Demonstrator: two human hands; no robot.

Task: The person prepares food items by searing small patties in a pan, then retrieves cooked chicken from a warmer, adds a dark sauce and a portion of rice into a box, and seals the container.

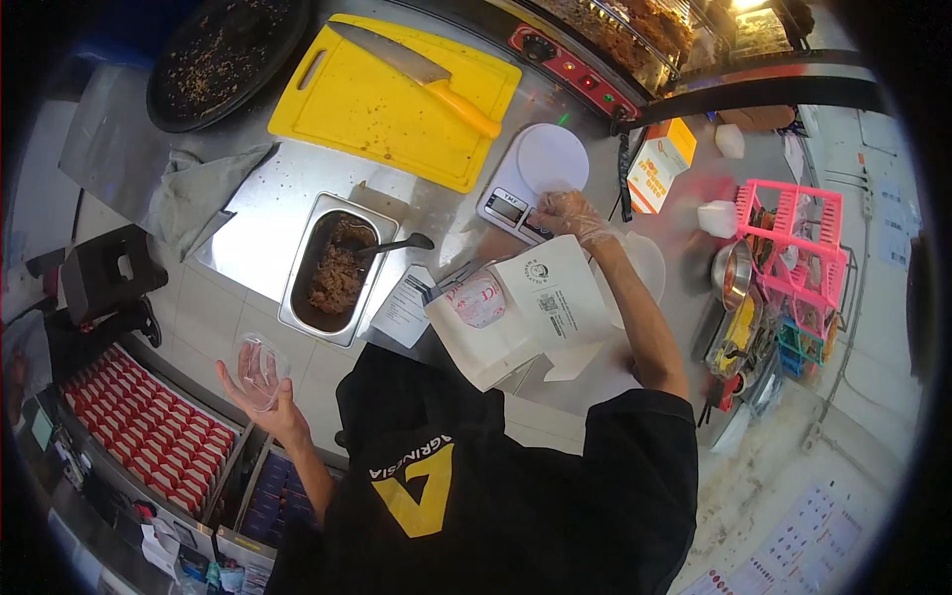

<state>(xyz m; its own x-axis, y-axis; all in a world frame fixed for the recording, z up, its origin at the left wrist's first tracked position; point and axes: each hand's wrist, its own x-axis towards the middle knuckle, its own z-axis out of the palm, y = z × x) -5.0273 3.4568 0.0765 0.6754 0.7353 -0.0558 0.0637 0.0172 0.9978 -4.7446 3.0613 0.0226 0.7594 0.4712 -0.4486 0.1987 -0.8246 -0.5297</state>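
Observation:
A clear round plastic cup [262, 372] rests in my left hand [275, 409], held out over the floor at the left. My right hand [571, 216], in a clear plastic glove, has its fingers bunched at the button end of a white digital kitchen scale [552, 160]. Nothing stands on the scale's round plate. Below that hand lies an open paper food box [561, 297] with a printed wrapped parcel [476, 299] inside. Left of the box, a steel pan [342, 335] contains brown shredded meat [338, 279] and a black spoon [401, 243]. A printed slip [404, 309] lies between them.
A knife [416, 67] lies on a yellow cutting board [357, 111]. A grey cloth [204, 193] hangs over the counter edge. Pink plastic baskets [796, 238] and a steel bowl [732, 275] stand right, with a carton [662, 163] nearby. A heated cabinet's red control panel [573, 71] borders the back.

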